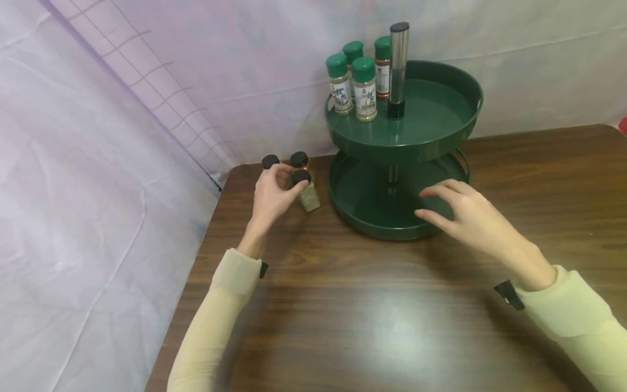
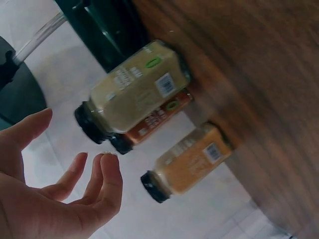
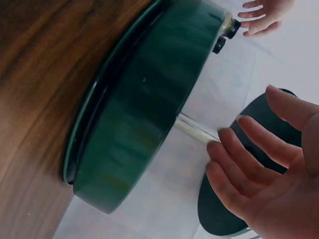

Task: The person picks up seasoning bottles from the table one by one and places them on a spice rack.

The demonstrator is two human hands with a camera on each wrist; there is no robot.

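My left hand hovers over the black-capped spice bottles at the table's back left, thumb and fingers parted close to the caps. In the left wrist view those fingers hold nothing; a pale olive-coloured bottle is nearest, with a red-brown bottle behind it and an orange-tan bottle apart from them. My right hand is in front of the bottom tier of a dark green two-tier turntable rack, fingers bent loosely and nothing in them.
On the rack's upper tier stand several green-capped spice jars, left of the metal post. A brown wooden table carries everything. Pale cloth hangs behind and to the left.
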